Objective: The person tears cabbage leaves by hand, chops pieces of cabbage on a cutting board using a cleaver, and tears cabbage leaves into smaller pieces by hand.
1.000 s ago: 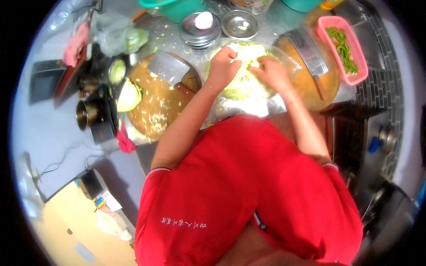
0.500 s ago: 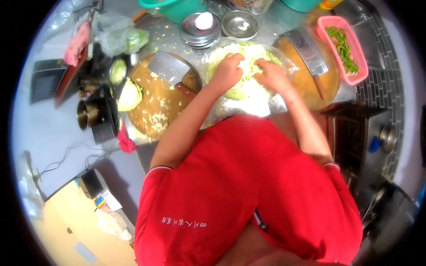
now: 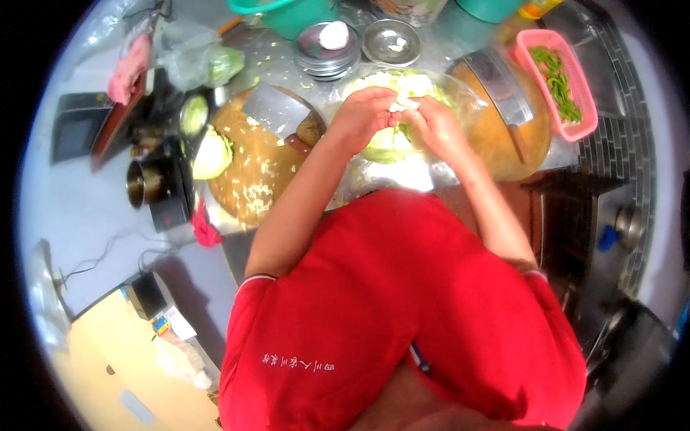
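Note:
Chopped pale-green cabbage [image 3: 388,147] lies in a clear plastic bag [image 3: 467,100] spread open between two round boards. Over it, my left hand [image 3: 363,118] and my right hand [image 3: 437,126] meet, their fingers closed on a small pale cabbage piece [image 3: 404,104]. One cleaver [image 3: 277,111] rests on the left round board [image 3: 251,158], which is strewn with cabbage bits. A second cleaver [image 3: 503,90] lies on the right board [image 3: 535,147]. A cut cabbage [image 3: 213,154] sits at the left board's edge.
Stacked metal plates [image 3: 327,68] hold a white object, with another metal dish [image 3: 392,43] beside them. A pink basket [image 3: 589,118] of green peppers stands at the right. Teal containers [image 3: 287,18] are at the back. A red cloth [image 3: 205,228] hangs near the counter's front left edge.
My hands have come up out of the cabbage and moved together, and a pale piece now shows between their fingertips. The view has shifted slightly.

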The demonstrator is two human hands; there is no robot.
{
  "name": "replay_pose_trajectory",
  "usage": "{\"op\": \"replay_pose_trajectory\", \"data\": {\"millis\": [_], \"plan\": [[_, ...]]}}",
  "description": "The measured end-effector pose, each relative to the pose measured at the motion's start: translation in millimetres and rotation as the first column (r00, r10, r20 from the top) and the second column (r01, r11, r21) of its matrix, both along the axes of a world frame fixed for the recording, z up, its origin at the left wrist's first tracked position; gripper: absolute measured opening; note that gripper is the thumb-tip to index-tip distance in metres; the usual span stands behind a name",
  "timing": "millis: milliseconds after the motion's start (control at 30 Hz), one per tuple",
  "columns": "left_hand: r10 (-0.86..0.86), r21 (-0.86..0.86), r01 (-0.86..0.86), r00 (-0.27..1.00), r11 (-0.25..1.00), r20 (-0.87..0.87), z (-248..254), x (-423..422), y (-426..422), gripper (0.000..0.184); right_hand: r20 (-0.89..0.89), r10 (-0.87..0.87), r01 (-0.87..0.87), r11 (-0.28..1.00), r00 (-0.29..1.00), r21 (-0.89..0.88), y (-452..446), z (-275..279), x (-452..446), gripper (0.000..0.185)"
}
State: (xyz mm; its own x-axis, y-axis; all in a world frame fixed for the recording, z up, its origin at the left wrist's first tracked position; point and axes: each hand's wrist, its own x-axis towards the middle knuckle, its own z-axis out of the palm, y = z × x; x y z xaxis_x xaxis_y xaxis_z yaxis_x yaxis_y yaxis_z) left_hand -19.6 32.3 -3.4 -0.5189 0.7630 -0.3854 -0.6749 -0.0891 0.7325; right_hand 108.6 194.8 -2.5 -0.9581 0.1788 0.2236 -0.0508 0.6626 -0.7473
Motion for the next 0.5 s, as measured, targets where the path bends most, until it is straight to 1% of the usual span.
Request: {"op": "replay_pose_trajectory", "data": {"millis": [33, 67, 133, 167, 267, 400, 433, 467, 500], "plan": [[-0.002, -0.014, 0.002, 1.0, 1.0, 0.017, 4.2, 4.1, 0.5, 0.021, -0.045, -0.006, 0.007, 1.0, 0.999, 0.021, -1.1, -5.2, 1.3, 0.028], [-0.005, -0.028, 0.006, 0.999, 1.0, 0.034, 7.7, 8.3, 1.5, 0.021, -0.003, -0.049, 0.049, 0.998, 0.999, -0.044, -4.1, -10.6, 3.0, 0.026], [-0.05, -0.12, 0.045, 0.998, 0.992, -0.041, 10.6, 15.3, 2.8, 0.021, 0.086, -0.127, 0.14, 0.976, 0.988, -0.165, -14.0, -12.4, 5.2, 0.028], [-0.073, -0.166, 0.059, 0.994, 0.984, -0.077, 11.3, 18.4, 3.9, 0.022, 0.101, -0.151, 0.166, 0.974, 0.983, -0.157, -16.1, -11.7, 5.2, 0.029], [-0.054, -0.187, -0.008, 0.945, 0.982, -0.324, 2.2, 30.9, 5.6, 0.025, 0.134, -0.205, 0.223, 0.965, 0.97, -0.137, -23.2, -9.2, 2.9, 0.034], [-0.024, -0.289, -0.138, 0.869, 0.947, -0.494, -4.1, 31.8, 6.0, 0.025, 0.138, -0.28, 0.296, 0.948, 0.95, -0.113, -33.6, -5.7, -7.0, 0.033], [-0.019, -0.323, -0.182, 0.846, 0.929, -0.532, -5.3, 31.8, 8.9, 0.025, 0.138, -0.303, 0.318, 0.942, 0.943, -0.106, -34.0, -7.7, -9.1, 0.033], [-0.014, -0.354, -0.23, 0.822, 0.907, -0.569, -6.3, 33.1, 11.4, 0.025, 0.132, -0.336, 0.345, 0.937, 0.933, -0.053, -31.3, -12.5, -11.6, 0.032], [-0.048, -0.349, -0.307, 0.685, 0.885, -0.727, -5.3, 40.8, 15.5, 0.025, 0.125, -0.368, 0.371, 0.929, 0.921, 0.0, -27.3, -20.3, -15.3, 0.031]]}}
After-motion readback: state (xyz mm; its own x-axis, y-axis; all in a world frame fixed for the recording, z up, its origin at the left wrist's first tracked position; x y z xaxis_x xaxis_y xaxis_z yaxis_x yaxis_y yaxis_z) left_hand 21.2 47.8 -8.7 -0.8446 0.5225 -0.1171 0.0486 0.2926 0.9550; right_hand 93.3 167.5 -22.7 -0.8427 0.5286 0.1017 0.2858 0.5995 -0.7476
